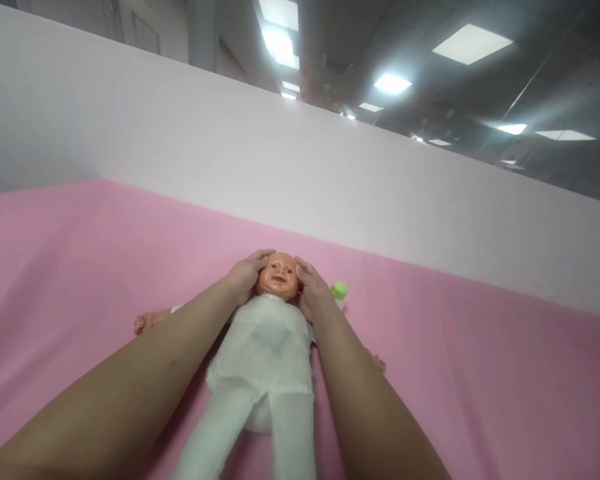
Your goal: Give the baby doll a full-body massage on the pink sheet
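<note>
A baby doll (265, 347) in a white top and white leggings lies on its back, head away from me. My left hand (245, 277) is pressed to one side of its head, fingers curved round the temple. Against the other side rests my right hand (312, 288), so the head is held between both palms. The doll's arms stretch out sideways, partly hidden under my forearms; its small hands show at either side. Just beyond my right hand stands a bottle with a green cap (339, 291), its lower part partly hidden.
Pink cloth (460, 347) covers the surface under the doll, with some creases. A white partition (300, 173) runs along the far side and meets a wall at the left. Lit ceiling panels show above it.
</note>
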Tool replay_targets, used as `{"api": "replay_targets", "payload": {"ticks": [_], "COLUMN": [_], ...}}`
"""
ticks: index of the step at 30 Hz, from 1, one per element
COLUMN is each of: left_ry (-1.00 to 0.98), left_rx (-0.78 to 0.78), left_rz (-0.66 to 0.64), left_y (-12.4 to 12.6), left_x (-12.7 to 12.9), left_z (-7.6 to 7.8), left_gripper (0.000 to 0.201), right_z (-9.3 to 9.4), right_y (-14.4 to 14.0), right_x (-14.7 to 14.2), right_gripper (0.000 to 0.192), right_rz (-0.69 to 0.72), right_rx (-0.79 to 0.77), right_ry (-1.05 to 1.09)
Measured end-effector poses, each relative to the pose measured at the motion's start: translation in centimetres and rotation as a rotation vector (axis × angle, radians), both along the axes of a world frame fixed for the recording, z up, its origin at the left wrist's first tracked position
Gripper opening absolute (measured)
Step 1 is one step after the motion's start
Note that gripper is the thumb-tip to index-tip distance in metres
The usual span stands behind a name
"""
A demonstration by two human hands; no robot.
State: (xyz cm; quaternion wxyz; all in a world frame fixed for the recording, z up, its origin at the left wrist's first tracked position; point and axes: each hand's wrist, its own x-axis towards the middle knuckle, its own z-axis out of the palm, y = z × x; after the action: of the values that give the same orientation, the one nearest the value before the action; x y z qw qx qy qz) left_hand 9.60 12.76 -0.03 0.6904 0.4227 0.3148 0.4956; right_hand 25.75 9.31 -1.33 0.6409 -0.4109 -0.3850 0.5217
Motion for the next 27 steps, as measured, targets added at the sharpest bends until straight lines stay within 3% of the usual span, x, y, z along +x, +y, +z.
{"api": "replay_targets", "payload": {"ticks": [7, 15, 23, 27], "left_ry": [-0.062, 0.067, 0.121, 0.111], "left_rx": [-0.016, 0.063, 0.119, 0.128], "left_rz": [-0.013, 0.000, 0.055, 0.063], "left_y": [-0.7, -0.1, 0.9, 0.9], "left_x": [-0.5, 0.3, 1.1, 1.0], "left_z": [0.4, -0.4, -1.3, -1.4], "left_gripper": [0.038, 0.058, 0.047, 0.043], "right_z": [0.7, 1.5, 0.7, -0.2], "right_y": [-1.2, -1.0, 0.0, 0.3], "right_x": [0.2, -0.7, -0.6, -0.3], "right_gripper": [0.060, 0.059, 0.057, 0.050], "right_rz": [0.121, 0.046, -0.113, -0.090], "right_rx": [-0.013, 0.002, 0.013, 0.048], "right_ry": [0.033, -0.149, -0.213, -0.154]}}
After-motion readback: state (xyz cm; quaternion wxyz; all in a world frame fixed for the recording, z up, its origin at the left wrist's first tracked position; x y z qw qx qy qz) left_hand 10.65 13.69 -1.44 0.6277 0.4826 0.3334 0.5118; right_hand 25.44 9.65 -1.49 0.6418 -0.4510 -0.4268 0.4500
